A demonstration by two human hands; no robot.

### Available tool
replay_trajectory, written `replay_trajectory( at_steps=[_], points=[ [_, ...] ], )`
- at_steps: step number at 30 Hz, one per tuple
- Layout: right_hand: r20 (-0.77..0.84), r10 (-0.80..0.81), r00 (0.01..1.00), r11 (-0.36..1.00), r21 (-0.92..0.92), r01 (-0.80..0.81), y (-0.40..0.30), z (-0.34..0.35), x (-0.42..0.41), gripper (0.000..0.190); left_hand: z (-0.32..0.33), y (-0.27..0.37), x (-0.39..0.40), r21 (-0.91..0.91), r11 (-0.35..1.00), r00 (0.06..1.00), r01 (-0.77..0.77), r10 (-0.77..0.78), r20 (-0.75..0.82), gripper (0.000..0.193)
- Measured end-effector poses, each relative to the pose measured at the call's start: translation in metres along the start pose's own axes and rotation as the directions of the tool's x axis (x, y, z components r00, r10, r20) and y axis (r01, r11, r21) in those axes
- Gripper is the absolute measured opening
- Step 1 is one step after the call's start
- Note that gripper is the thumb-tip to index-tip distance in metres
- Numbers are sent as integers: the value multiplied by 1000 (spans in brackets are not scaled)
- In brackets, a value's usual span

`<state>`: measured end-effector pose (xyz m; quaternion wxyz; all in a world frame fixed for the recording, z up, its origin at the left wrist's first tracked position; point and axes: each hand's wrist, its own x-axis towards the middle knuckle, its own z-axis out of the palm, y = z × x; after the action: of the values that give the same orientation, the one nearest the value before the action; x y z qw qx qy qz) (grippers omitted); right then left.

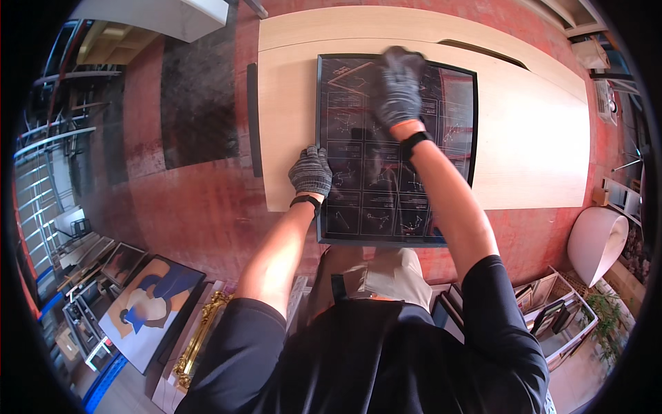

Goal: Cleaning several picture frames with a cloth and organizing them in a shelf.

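Note:
A black-framed picture [381, 211] with dark constellation charts under reflective glazing lies on a light wooden tabletop [532, 139], its near edge by my body. My left hand [311, 171], in a grey knitted glove, rests at the left side of the frame, fingers against its edge. My right hand [401, 88], gloved alike and blurred, is over the upper part of the glazing. A dark, blurred thing, perhaps a cloth, shows at its fingertips near the far edge; what it is cannot be told clearly.
The tabletop has a slot [483, 53] along its far side. At lower left stand a colourful picture [150, 310] and an ornate gold frame [204, 331]. A crate of frames [556, 321] and a white curved object [597, 243] are at right.

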<state>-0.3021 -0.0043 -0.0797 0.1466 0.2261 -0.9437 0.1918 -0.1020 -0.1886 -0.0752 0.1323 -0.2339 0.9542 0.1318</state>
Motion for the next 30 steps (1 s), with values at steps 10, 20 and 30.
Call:
replay_trajectory(
  at_steps=[10, 20, 30],
  points=[
    [341, -199, 919, 967, 223, 127, -123, -19, -78, 61, 1, -5, 2, 9, 994, 993, -111, 112, -25, 30],
    [528, -397, 751, 908, 344, 239, -136, -100, -207, 71, 10, -13, -3, -155, 985, 982, -75, 45, -185, 34],
    [384, 40, 923, 997, 41, -60, -7, -193, -316, 64, 9, -6, 0, -3, 999, 995, -46, 46, -84, 38]
  ],
)
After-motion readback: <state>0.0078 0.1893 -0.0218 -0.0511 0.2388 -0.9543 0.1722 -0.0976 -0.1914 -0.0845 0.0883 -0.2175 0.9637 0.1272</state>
